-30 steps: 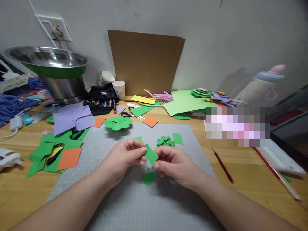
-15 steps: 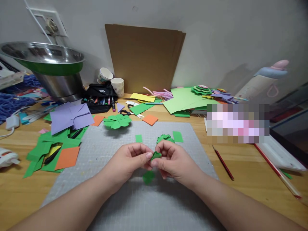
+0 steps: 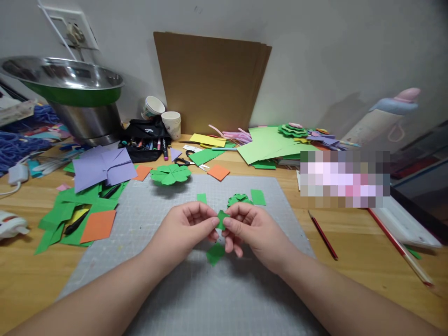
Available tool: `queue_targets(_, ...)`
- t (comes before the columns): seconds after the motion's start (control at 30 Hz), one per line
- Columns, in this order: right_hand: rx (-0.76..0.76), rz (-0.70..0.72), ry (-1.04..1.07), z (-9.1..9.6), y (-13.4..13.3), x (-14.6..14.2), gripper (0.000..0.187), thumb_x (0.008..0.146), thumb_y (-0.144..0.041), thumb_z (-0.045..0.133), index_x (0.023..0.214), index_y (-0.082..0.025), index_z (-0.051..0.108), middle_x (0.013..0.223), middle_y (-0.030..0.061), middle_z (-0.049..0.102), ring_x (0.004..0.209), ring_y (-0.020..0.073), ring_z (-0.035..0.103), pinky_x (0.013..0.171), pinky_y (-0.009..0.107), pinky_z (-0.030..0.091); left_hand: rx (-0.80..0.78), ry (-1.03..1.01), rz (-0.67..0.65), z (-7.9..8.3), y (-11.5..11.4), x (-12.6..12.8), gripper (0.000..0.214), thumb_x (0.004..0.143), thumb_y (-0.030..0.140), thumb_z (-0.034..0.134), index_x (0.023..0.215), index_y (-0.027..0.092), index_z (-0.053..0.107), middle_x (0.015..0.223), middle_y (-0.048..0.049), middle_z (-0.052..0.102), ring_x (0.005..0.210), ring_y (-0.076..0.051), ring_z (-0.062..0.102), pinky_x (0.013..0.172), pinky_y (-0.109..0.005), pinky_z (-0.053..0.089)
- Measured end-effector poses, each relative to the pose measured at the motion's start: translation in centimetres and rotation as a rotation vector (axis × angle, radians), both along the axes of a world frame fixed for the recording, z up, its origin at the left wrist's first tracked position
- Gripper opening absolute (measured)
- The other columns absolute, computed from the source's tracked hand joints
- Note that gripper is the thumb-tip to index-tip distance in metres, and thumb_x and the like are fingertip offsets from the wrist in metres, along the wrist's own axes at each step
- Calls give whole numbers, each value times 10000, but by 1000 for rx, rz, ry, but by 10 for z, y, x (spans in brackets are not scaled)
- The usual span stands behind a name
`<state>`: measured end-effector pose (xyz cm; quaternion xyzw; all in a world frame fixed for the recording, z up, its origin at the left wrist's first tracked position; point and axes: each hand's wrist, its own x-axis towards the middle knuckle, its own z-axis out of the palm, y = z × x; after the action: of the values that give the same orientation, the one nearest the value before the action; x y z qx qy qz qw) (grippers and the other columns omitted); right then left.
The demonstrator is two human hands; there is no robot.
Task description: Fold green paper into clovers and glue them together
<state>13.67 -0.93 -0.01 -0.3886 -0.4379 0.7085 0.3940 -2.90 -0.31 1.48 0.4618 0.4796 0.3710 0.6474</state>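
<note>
Left hand: the left hand [image 3: 191,221], at 9 o'clock of the folded green paper [image 3: 222,218], pinches its near edge between thumb and fingers.
Right hand: the right hand [image 3: 250,224], at 3 o'clock, grips the same piece with its thumb pressed on the front and its lower fingers curled loosely beneath.
Folded green paper: raised between both sets of fingertips, above the grey cutting mat [image 3: 210,298].
Green square [image 3: 215,254]: on the mat at 6 o'clock of the held piece.
Ruffled green piece [image 3: 240,200]: between 1 and 2 o'clock, partly hidden by the right hand.
Green rectangle [image 3: 258,197]: at 2 o'clock, just beside the ruffled one.
Green flower [image 3: 171,174]: at 10 o'clock, near the mat's far edge.
Orange square [image 3: 219,172]: at 12 o'clock.
Pencil [image 3: 322,235]: at 3 o'clock, beyond the mat on the wooden table [image 3: 353,284].
</note>
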Motion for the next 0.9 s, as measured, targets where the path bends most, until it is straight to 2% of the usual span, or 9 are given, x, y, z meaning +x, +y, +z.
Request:
queue_targets(0.27, -2, -3, 4, -2, 1, 1, 280, 761, -405, 712, 795, -171, 563, 591, -29, 620, 444, 86, 589, 378, 165, 433, -156, -210, -89, -6, 1, -5, 214, 685, 312, 762, 706, 148, 625, 637, -12, 648, 602, -104, 593, 620, -222, 480)
queue_targets(0.47, -4, -13, -14, -1, 0, 1, 296, 746, -406, 726, 774, -176, 542, 590, -39, 610, 429, 79, 574, 362, 160, 421, -168, -203, -110, -5, 0, -5, 195, 723, 312, 734, 701, 147, 633, 644, -21, 652, 614, -111, 594, 635, -231, 482)
queue_targets(0.7, -5, -8, -53, 2, 0, 2, 338, 728, -425, 737, 740, -179, 505, 542, -52, 593, 397, 64, 540, 350, 144, 386, -169, -198, -121, -5, 1, -6, 223, 696, 321, 754, 699, 145, 619, 614, -6, 632, 583, -99, 576, 612, -224, 477)
queue_targets(0.8, 0, -13, -86, 3, 0, 1, 344, 726, -436, 730, 734, -180, 499, 522, -60, 578, 384, 61, 523, 337, 141, 355, -134, -131, -121, -4, 1, -4, 226, 703, 334, 725, 684, 148, 599, 608, 0, 618, 573, -105, 572, 601, -235, 471)
queue_targets(0.9, 1, -25, -138, 2, -1, 0, 339, 727, -431, 723, 724, -185, 490, 498, -73, 552, 372, 60, 506, 332, 142, 331, 32, 121, -72, -4, -2, -1, 162, 694, 277, 680, 656, 153, 582, 575, 22, 575, 530, -95, 527, 529, -214, 415)
